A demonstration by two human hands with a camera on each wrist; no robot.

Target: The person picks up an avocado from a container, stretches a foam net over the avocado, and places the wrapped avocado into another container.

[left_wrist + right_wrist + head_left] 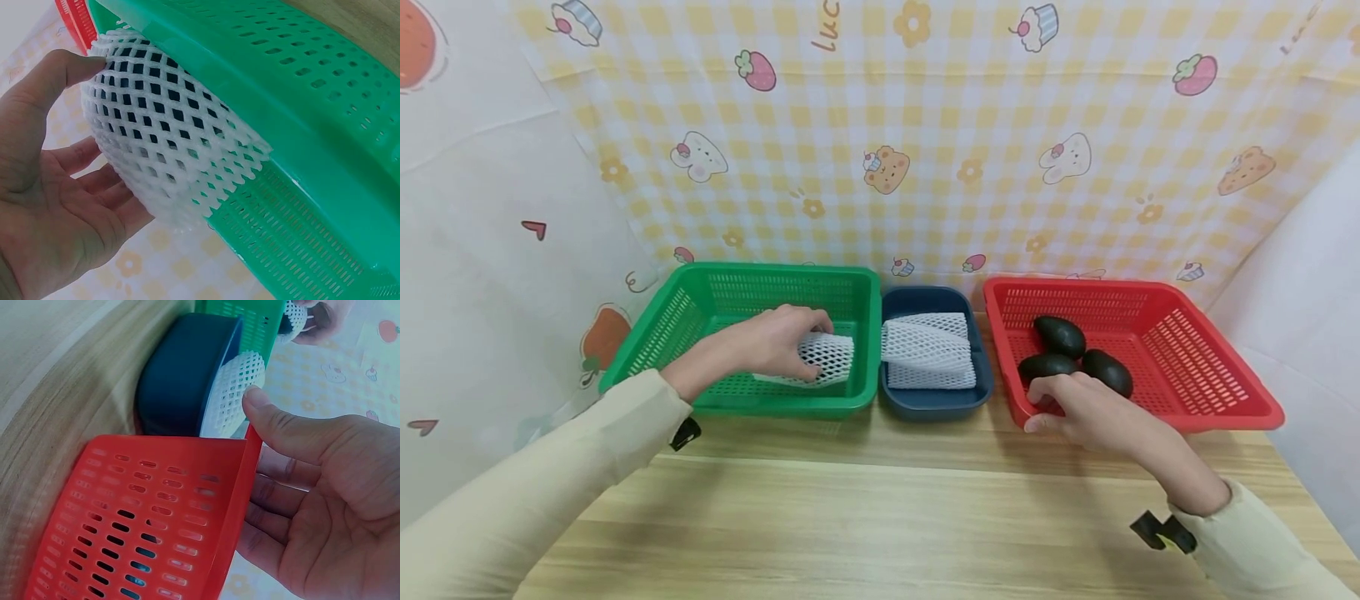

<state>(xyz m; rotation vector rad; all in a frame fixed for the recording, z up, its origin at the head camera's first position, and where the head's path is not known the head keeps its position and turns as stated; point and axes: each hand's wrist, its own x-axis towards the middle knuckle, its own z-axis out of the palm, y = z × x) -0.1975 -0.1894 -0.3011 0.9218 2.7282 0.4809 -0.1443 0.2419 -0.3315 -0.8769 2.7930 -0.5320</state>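
Observation:
In the head view, my left hand (775, 342) is inside the green basket (745, 410), its thumb and fingers around a white foam net sleeve (150, 125). Through the mesh a dark avocado shows in the left wrist view. My right hand (1075, 407) hangs over the front left corner of the red basket (1217, 358), thumb near the rim and fingers inside it. Nothing is visible in its grasp. Close to those fingers lie three dark avocados (1060, 336) in the basket; one is partly covered by the hand.
Between the two baskets stands a dark blue tray (936, 410) with several flat white foam nets (925, 346) lying in it. One net reaches the green basket's rim. The wooden table (880, 517) spreads in front, and a patterned cloth (940, 192) hangs behind.

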